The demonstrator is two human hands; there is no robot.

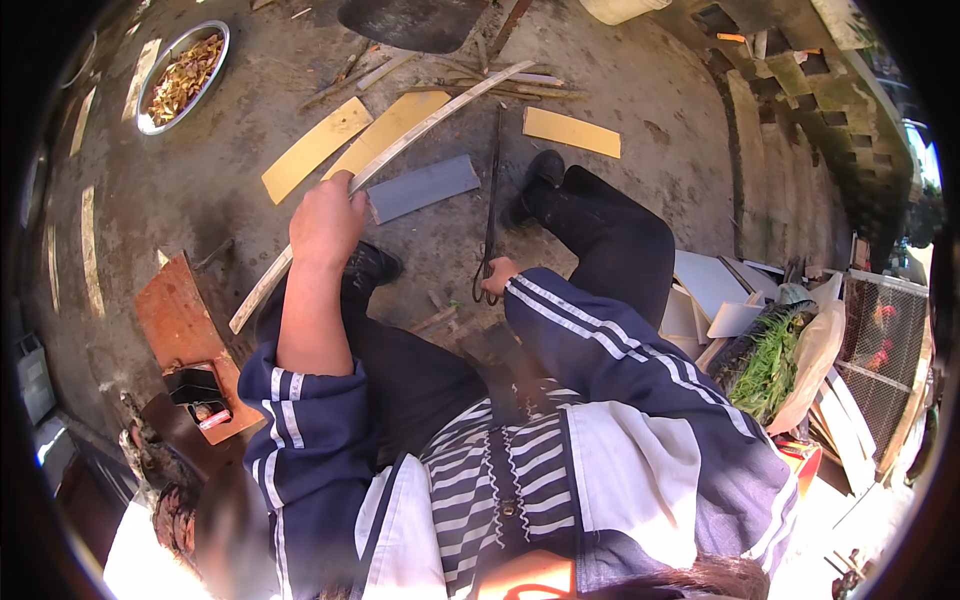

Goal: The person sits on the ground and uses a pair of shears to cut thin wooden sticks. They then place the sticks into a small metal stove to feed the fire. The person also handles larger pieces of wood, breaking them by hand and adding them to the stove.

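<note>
My left hand (325, 215) is closed around a long, narrow, pale wooden strip (440, 115), which slants from beside my left knee up to the far middle of the floor. My right hand (500, 277), near my right knee, grips the looped handle of a long, thin, dark metal tool (493, 200) resembling fire tongs. Its shaft points away from me, between my feet. Beyond my left hand lie a grey board (425, 190) and two yellow boards, one (318, 150) to the left and one (400, 125) partly behind the strip. A further yellow board (572, 132) lies beyond my right foot.
At far left stands a metal basin (226, 50) of brownish pieces. Sticks (500, 85) lie beneath a dark pan-like object (415, 22). A reddish board (175, 310) is by my left side. White boards (715, 285), greens (770, 365) and a mesh cage (880, 345) crowd my right.
</note>
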